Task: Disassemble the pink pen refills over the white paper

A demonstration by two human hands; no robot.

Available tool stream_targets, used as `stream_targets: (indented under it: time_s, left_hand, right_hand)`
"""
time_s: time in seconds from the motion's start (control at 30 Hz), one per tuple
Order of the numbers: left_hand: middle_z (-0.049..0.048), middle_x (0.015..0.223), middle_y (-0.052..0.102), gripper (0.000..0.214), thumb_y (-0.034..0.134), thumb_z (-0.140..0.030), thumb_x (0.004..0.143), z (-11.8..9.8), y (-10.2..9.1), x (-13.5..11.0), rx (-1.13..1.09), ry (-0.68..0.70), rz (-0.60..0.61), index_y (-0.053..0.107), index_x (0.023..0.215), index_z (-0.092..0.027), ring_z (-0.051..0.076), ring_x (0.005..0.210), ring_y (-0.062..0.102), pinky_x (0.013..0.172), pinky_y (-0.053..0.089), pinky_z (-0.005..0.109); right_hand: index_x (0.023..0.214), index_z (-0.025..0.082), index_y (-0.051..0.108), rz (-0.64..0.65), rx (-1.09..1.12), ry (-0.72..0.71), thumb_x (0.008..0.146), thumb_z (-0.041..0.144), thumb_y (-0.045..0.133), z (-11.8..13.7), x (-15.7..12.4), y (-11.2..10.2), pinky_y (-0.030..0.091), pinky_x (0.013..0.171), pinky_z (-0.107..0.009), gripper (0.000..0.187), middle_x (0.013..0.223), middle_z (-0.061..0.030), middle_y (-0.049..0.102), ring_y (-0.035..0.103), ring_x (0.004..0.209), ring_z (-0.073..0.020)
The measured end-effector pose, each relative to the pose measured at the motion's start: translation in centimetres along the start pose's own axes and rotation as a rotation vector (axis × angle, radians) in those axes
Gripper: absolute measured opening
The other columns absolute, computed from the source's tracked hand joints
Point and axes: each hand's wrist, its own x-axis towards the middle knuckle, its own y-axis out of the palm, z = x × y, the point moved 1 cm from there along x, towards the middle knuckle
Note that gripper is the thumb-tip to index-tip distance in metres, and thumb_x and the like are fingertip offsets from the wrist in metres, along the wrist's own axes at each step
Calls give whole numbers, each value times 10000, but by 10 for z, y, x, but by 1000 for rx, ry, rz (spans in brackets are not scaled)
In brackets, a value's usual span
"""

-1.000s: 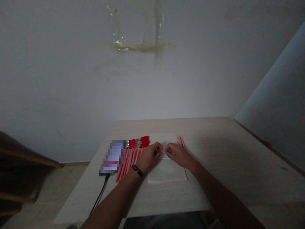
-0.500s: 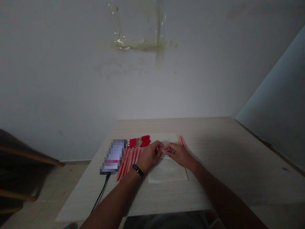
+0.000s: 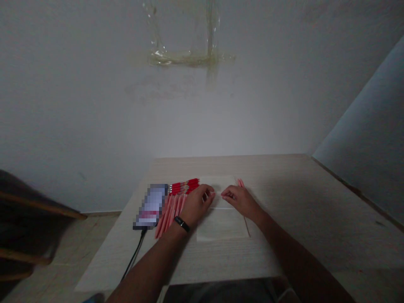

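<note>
My left hand (image 3: 197, 205) and my right hand (image 3: 238, 200) rest over a pale translucent sheet (image 3: 222, 225) on the table, fingers curled, with a small gap between the fingertips. Anything held in them is too small to tell. Left of my left hand lie several pink sticks (image 3: 168, 214) side by side, and red-banded pens (image 3: 184, 187) lie beyond them. A thin pink stick (image 3: 241, 183) shows past my right hand, with its lower end (image 3: 247, 226) below the hand. A black band (image 3: 182, 224) circles my left wrist.
A pale wooden table (image 3: 299, 240) fills the lower middle. A pixelated phone (image 3: 150, 206) lies beside the sticks, its black cable (image 3: 134, 256) running over the near edge. A dark wooden chair (image 3: 28, 219) stands at the left, and walls rise behind.
My hands have drawn slightly apart, and the fingertips no longer meet over the sheet. The view has shifted only slightly.
</note>
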Motion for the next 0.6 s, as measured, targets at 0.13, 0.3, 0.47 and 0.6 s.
stream_targets:
  time_s: [0.13,0.3,0.47,0.6]
  left_hand:
    - [63,914,687,224,584,-367,921,10,-3,1,86,-61,-47,647,1010,-171,174,761,608,699,452,286]
    - [76,968,699,129,587,-215,890,24,0,0,167,-68,-13,665,986,-178,187,847,632,744,449,288]
    - [73,961,707,141,625,-247,885,30,4,-1,201,-85,21,676,1001,-187,190,844,645,728,444,285]
    - [88,943,711,259,593,-414,925,25,3,-1,200,-90,46,689,979,-180,194,801,649,696,446,287]
  right_hand:
    - [881,221,688,-49,-20,-6,925,317,659,-11,0,-1,93,1203,-566,110,801,20,732,665,707,-131]
    - [877,222,693,-63,-24,8,916,321,667,-18,1,1,88,1208,-555,109,787,24,733,653,671,-127]
    - [886,228,703,-80,-28,21,911,308,664,-18,1,0,113,1209,-542,93,783,20,744,655,658,-132]
    - [890,226,703,-79,-42,18,909,308,660,-17,2,-2,132,1206,-541,94,777,19,745,649,649,-133]
